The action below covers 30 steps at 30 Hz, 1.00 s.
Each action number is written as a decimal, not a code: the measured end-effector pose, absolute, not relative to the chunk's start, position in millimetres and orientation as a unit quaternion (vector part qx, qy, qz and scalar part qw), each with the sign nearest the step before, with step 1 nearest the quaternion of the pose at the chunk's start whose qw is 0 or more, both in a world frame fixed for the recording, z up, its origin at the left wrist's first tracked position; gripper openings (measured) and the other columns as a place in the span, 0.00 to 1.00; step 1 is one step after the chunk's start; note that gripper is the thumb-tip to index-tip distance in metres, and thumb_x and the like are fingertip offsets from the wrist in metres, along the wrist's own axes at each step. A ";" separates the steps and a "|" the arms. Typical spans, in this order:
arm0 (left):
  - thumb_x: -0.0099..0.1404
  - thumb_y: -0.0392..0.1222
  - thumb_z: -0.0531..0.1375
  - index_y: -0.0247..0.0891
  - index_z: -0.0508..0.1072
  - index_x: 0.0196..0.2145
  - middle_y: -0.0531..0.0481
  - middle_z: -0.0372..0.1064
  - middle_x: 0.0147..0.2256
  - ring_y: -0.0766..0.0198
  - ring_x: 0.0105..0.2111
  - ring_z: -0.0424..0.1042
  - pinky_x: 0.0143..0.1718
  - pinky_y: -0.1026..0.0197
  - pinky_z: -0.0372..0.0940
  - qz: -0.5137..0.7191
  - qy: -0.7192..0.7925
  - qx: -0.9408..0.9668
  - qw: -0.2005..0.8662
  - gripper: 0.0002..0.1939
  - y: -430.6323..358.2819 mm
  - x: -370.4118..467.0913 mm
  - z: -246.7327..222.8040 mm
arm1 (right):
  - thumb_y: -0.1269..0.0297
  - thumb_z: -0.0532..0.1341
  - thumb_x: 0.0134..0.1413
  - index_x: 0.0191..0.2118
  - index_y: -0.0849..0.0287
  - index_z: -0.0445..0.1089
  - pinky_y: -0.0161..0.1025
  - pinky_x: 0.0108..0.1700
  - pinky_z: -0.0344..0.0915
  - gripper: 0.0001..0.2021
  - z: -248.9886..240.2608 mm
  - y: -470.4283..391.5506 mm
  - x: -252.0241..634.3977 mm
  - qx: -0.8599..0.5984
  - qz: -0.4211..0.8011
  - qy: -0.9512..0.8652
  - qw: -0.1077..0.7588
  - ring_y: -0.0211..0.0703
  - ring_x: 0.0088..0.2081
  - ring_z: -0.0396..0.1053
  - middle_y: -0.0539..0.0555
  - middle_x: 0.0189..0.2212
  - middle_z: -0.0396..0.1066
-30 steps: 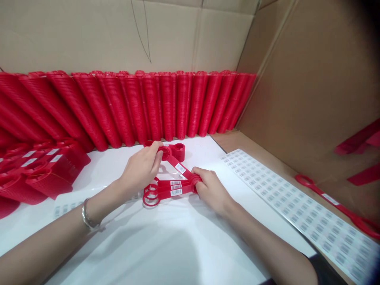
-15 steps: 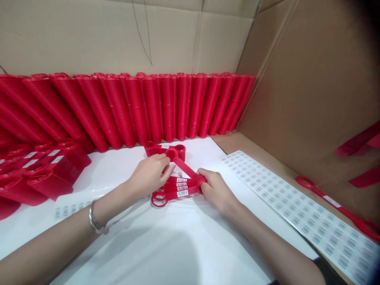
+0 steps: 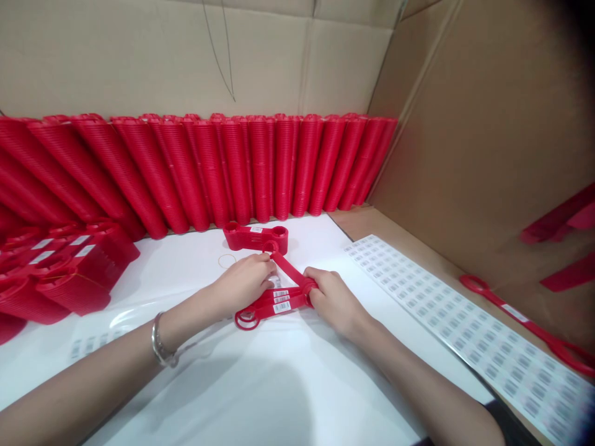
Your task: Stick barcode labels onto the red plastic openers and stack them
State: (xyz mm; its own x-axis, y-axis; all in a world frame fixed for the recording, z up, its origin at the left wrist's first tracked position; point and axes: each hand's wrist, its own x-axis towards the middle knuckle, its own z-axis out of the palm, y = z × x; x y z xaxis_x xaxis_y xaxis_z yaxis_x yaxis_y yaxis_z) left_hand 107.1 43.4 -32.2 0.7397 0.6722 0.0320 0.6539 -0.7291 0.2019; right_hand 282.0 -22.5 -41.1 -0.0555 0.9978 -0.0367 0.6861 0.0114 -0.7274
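Observation:
Several red plastic strips [image 3: 267, 308] with ring ends and white barcode labels are fanned out over the white table. Their right ends are gripped by my right hand [image 3: 335, 301], fingers wrapped round them. One strip [image 3: 289, 269] without a visible label angles up and left from that grip. My left hand [image 3: 246, 282] is closed at the left side of the fan, below the upper strip's ring; what its fingertips pinch is hidden. Just behind the hands lies a small stack of red strips [image 3: 255, 238] with a barcode label on top.
Tall red stacks [image 3: 260, 167] lean along the cardboard wall. Labelled red stacks [image 3: 88, 260] stand at left. Sheets of barcode labels [image 3: 455, 316] lie at right, beside a labelled red strip [image 3: 515, 314]. A thin rubber band [image 3: 227, 261] lies behind my left hand.
My left hand has moved slightly right and down from the upper strip's ring, towards the fan. The thin band behind it now shows. My right hand keeps its grip.

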 end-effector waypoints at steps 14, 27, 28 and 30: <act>0.62 0.35 0.48 0.37 0.66 0.26 0.50 0.69 0.30 0.61 0.30 0.67 0.27 0.62 0.54 0.058 0.369 0.923 0.091 0.11 33.3 105.5 -24.2 | 0.80 0.47 0.38 0.20 0.57 0.52 0.32 0.25 0.48 0.09 -42.0 -22.1 282.6 -0.636 0.302 -0.661 0.261 0.36 0.22 0.55 0.47 0.17 0.57; 0.59 0.44 0.55 0.37 0.67 0.27 0.60 0.48 0.16 0.72 0.17 0.50 0.18 0.67 0.44 0.219 0.403 0.780 0.425 0.09 34.2 107.1 -7.8 | 0.79 0.47 0.39 0.21 0.58 0.53 0.31 0.25 0.48 0.09 -43.7 -23.7 284.4 -0.601 0.302 -0.674 0.305 0.35 0.22 0.55 0.47 0.18 0.56; 0.59 0.45 0.55 0.36 0.67 0.27 0.61 0.48 0.16 0.73 0.17 0.49 0.17 0.67 0.43 0.218 0.406 0.774 0.434 0.09 34.8 106.9 -8.6 | 0.79 0.47 0.40 0.21 0.58 0.53 0.31 0.24 0.48 0.08 -43.5 -23.7 284.2 -0.599 0.303 -0.675 0.306 0.35 0.22 0.55 0.47 0.18 0.56; 0.58 0.45 0.56 0.36 0.68 0.27 0.61 0.47 0.15 0.73 0.16 0.47 0.17 0.68 0.41 0.210 0.409 0.769 0.444 0.09 36.1 105.9 -10.2 | 0.79 0.47 0.40 0.21 0.58 0.53 0.31 0.24 0.48 0.08 -43.3 -23.7 283.9 -0.597 0.306 -0.675 0.307 0.35 0.22 0.55 0.47 0.18 0.56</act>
State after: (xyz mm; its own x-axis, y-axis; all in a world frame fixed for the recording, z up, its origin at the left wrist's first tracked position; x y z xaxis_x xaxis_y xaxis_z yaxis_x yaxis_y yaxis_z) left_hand 105.9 36.1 -10.2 0.5767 0.8160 -0.0398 0.4430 -0.2714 0.8545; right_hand 283.9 -23.7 -43.3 -0.0984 0.9939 0.0494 0.6185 0.1000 -0.7794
